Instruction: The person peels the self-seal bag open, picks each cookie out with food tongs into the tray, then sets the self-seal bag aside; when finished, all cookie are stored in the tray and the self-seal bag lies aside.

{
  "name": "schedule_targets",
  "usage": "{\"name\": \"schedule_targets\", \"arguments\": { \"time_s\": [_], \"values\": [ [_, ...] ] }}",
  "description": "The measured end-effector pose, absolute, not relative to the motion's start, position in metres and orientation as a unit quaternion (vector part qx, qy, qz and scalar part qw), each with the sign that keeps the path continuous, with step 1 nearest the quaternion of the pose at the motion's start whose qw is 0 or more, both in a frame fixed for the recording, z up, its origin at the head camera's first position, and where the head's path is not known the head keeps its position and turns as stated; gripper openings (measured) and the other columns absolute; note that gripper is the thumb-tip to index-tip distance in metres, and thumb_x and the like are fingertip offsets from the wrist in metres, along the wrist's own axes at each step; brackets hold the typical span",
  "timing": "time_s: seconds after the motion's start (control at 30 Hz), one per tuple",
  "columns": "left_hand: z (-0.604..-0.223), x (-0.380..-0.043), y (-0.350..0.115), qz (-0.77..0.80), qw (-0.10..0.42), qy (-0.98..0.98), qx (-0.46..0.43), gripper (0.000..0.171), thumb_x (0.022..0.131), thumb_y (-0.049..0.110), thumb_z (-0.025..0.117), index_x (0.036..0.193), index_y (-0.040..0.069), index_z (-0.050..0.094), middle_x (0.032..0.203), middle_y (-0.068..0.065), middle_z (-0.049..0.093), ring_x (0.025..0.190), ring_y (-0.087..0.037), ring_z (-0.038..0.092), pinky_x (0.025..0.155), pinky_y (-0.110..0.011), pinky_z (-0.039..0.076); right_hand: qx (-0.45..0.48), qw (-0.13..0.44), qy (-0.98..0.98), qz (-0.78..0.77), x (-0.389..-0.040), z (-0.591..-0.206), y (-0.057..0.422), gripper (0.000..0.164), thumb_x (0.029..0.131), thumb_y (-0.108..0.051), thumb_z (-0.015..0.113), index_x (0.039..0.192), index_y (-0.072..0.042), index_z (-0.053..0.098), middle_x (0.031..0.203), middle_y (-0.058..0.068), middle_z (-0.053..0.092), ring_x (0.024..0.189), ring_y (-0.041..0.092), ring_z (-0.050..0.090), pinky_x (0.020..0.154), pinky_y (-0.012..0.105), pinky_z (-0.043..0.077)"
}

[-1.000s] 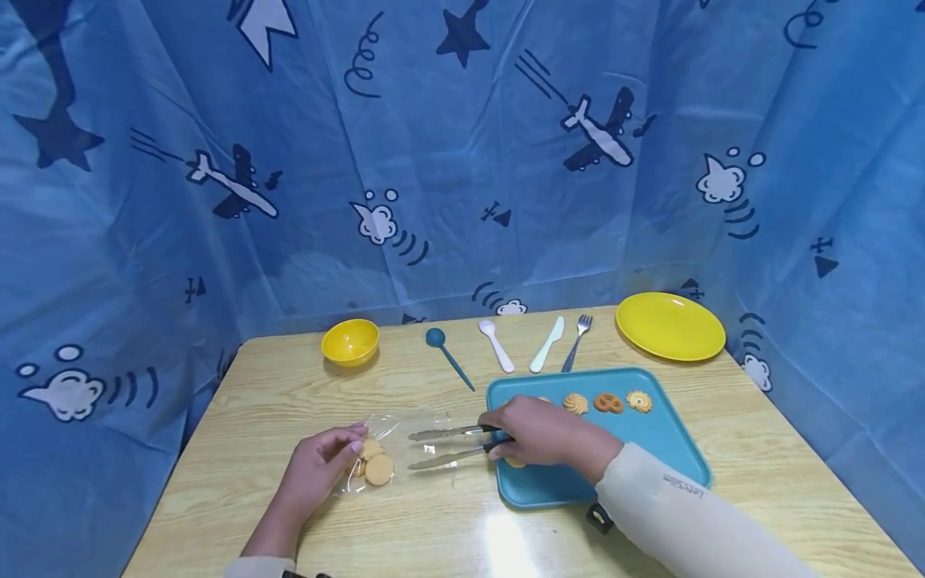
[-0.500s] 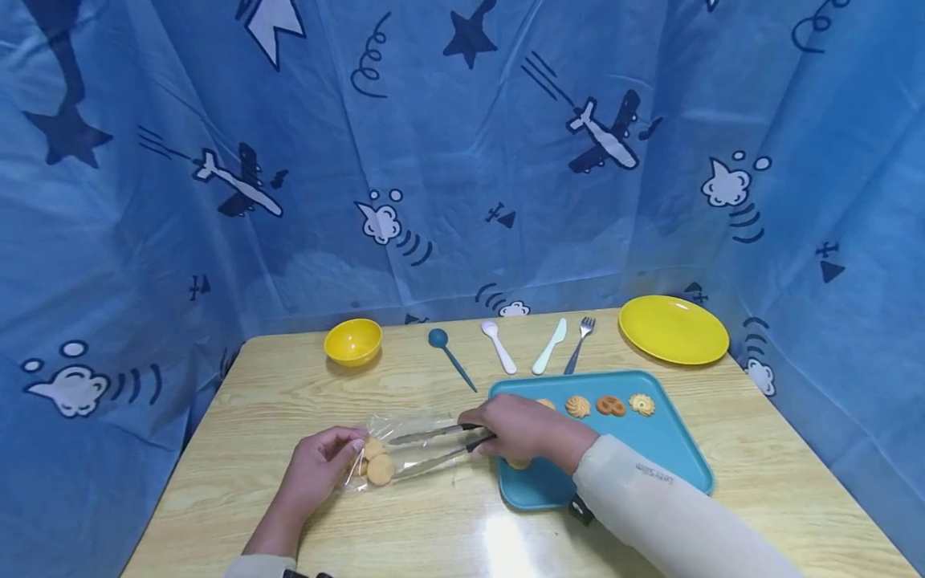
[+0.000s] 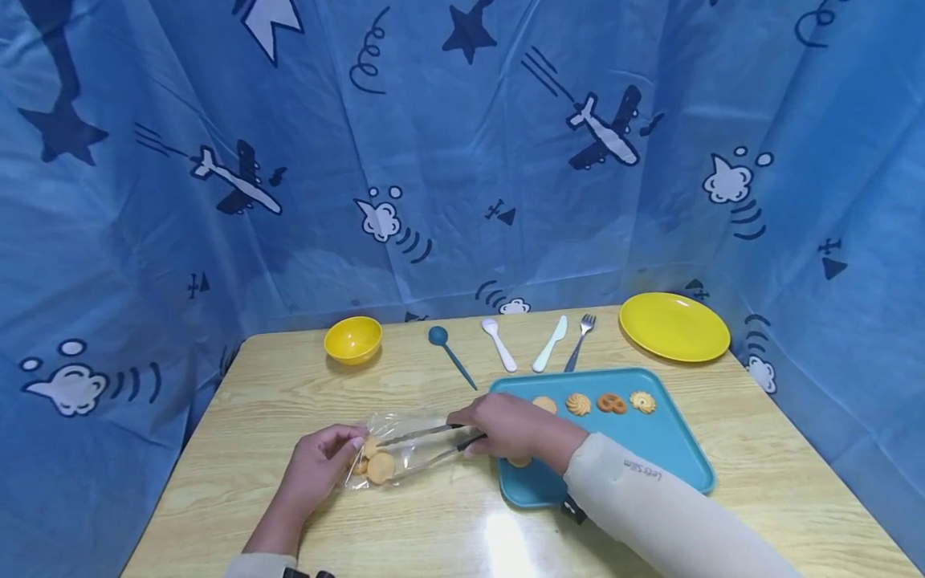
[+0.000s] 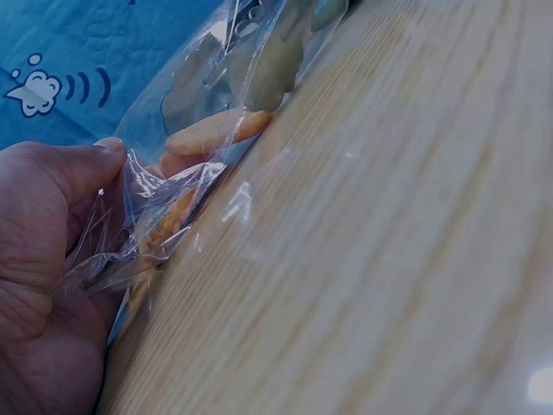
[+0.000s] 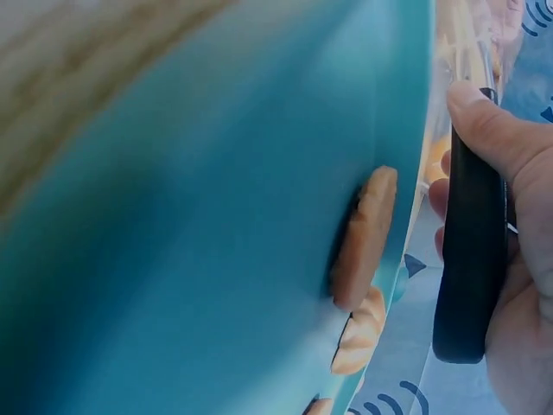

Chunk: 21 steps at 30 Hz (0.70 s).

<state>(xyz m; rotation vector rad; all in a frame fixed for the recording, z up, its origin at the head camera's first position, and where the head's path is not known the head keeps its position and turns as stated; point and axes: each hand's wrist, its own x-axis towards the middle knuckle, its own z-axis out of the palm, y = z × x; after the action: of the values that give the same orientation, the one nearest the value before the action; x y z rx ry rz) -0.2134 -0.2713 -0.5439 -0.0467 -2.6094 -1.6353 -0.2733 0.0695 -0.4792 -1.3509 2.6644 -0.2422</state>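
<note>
My left hand (image 3: 314, 470) pinches the closed end of a clear plastic bag (image 4: 173, 186) lying on the table. Inside it, several cookies (image 3: 381, 467) are bunched near my fingers, round ones among them. From the other side my right hand (image 3: 509, 425) grips metal tongs by their black handles (image 5: 471, 259). The tongs' (image 3: 419, 434) arms reach into the bag, slightly spread. In the left wrist view, their scalloped tips (image 4: 270, 73) stand right at a round cookie (image 4: 216, 132).
A teal tray (image 3: 614, 474) under my right forearm bears several cookies, including a pretzel-shaped one (image 3: 611, 404). Behind lie a yellow bowl (image 3: 352, 340), teal spoon (image 3: 451, 359), pink spoon (image 3: 499, 345), pale green knife (image 3: 551, 344), fork (image 3: 580, 343) and yellow plate (image 3: 674, 327). A blue curtain (image 3: 433, 160) surrounds the table.
My right hand has moved left, pushing the tongs deeper into the bag until their tips reach the cookies. The tongs' arms have drawn a little closer together. My left hand keeps its place.
</note>
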Motion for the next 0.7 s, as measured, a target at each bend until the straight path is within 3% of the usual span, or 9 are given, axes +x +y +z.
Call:
{"name": "schedule_targets", "arguments": {
  "time_s": [0.33,0.57,0.7],
  "values": [
    [-0.546,-0.213,-0.273,-0.538,0.029,-0.842,-0.028,0.026,0.095,0.040,0.072,0.107,0.017,0.074,0.121,0.005,0.074,0.118,-0.004,0.064,0.101,-0.015,0.049,-0.436,0.080,0.892,-0.088,-0.268,-0.481,0.074,0.050,0.097,-0.037,0.070,0.144,-0.022,0.058,0.130,-0.007,0.070,0.110,0.012,0.070,0.090,0.029,0.059],
    [-0.547,-0.214,-0.273,-0.535,0.022,-0.845,-0.018,0.027,0.095,0.042,0.071,0.108,0.018,0.074,0.123,0.005,0.074,0.120,-0.006,0.064,0.103,-0.015,0.048,-0.421,0.087,0.895,-0.117,-0.266,-0.478,0.088,0.048,0.098,-0.036,0.070,0.143,-0.022,0.059,0.118,-0.005,0.074,0.086,0.005,0.065,0.068,0.025,0.052],
    [-0.546,-0.214,-0.273,-0.530,0.019,-0.847,-0.014,0.027,0.095,0.042,0.071,0.108,0.019,0.074,0.123,0.006,0.073,0.123,-0.011,0.064,0.105,-0.018,0.049,-0.406,0.080,0.903,-0.117,-0.268,-0.478,0.097,0.047,0.096,-0.038,0.071,0.140,-0.024,0.061,0.109,-0.008,0.074,0.084,0.004,0.064,0.069,0.027,0.054]
  ]
}}
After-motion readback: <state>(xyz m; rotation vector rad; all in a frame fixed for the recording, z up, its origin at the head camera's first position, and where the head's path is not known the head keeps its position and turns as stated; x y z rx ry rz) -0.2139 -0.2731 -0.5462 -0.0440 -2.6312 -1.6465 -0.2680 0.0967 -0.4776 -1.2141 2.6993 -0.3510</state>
